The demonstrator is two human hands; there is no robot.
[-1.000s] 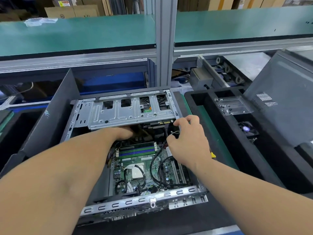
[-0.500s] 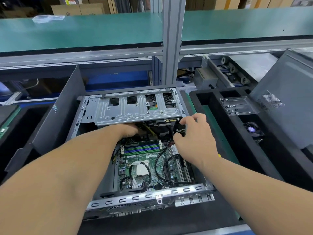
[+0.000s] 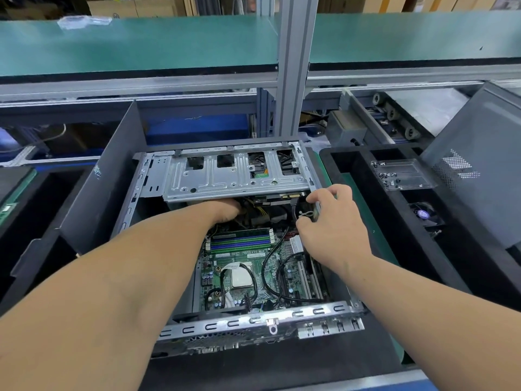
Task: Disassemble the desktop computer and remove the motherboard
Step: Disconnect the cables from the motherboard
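Observation:
The open desktop case (image 3: 253, 323) lies on its side in front of me. Its green motherboard (image 3: 248, 273) shows inside, with RAM slots, a bare CPU and black cables (image 3: 267, 266) looped over it. A silver drive cage (image 3: 234, 179) spans the far end. My left hand (image 3: 225, 211) reaches under that cage, and its fingers are hidden there. At the case's right wall my right hand (image 3: 332, 227) pinches a black cable bundle (image 3: 306, 214) tied with a white tie.
A black foam tray (image 3: 352, 165) on the right holds a clear plastic part (image 3: 403, 173) and a small fan (image 3: 423, 214). A grey side panel (image 3: 479, 170) leans at the right, another grey panel (image 3: 104, 176) at the left. A green shelf (image 3: 141, 43) and an aluminium post (image 3: 293, 66) stand behind.
Both hands stay at the far end of the case. My right hand has closed its fingers on the tied cable bundle near the right wall; the view has shifted slightly.

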